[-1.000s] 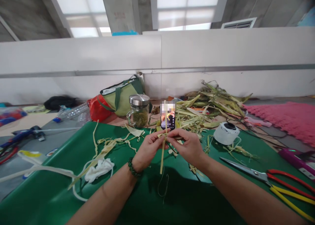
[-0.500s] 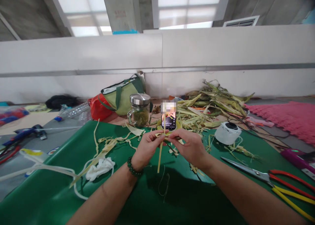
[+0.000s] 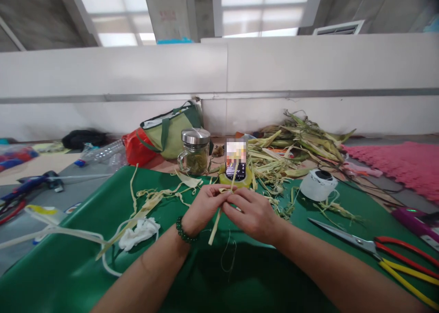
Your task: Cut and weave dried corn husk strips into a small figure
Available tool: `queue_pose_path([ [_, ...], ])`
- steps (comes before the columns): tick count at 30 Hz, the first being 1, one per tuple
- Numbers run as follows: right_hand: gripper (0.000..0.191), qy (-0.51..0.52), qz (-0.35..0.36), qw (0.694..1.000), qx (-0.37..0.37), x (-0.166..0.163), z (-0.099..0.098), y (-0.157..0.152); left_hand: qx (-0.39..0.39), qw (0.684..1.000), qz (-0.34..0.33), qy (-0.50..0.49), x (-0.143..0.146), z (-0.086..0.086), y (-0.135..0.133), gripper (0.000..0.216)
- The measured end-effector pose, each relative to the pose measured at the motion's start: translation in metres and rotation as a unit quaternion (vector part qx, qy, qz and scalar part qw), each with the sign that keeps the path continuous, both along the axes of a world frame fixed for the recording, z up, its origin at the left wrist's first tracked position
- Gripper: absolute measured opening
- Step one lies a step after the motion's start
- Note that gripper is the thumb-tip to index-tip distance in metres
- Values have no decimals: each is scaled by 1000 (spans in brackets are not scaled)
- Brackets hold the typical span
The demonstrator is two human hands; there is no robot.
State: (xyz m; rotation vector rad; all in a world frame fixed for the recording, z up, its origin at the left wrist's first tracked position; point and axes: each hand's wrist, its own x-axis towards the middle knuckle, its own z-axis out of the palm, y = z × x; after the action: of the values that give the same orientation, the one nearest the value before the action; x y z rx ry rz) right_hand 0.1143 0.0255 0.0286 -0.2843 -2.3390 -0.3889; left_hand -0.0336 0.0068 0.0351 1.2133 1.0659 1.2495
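Between both hands (image 3: 208, 203) (image 3: 255, 214), pale strip (image 3: 215, 227)

Pale straw yellow on the strip (image 3: 214, 230); deep plain green over the mat (image 3: 72, 267); darker green on the bead bracelet (image 3: 180, 230); white on the rag (image 3: 140, 234); silver on the scissor blades (image 3: 346, 234), red on one handle (image 3: 408, 259), yellow on the other; white around the spool (image 3: 313, 189), black at its top; light green on the bag (image 3: 180, 132), dark green on its straps (image 3: 165, 135); bright red on the sack (image 3: 135, 148); silver on the jar lid (image 3: 195, 136); yellow-green streaked with brown through the husks (image 3: 305, 137); pink on the cloth (image 3: 394, 167).
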Motion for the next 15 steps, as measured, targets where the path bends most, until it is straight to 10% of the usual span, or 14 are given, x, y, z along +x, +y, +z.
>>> queue_pose_path([
  [5, 13, 97, 22, 982, -160, 0, -1, 2, -10, 1000, -11, 21, 0, 4, -3, 27],
  [15, 16, 256, 0, 841, -477, -2, 5, 5, -37, 996, -63, -56, -3, 3, -5, 35],
])
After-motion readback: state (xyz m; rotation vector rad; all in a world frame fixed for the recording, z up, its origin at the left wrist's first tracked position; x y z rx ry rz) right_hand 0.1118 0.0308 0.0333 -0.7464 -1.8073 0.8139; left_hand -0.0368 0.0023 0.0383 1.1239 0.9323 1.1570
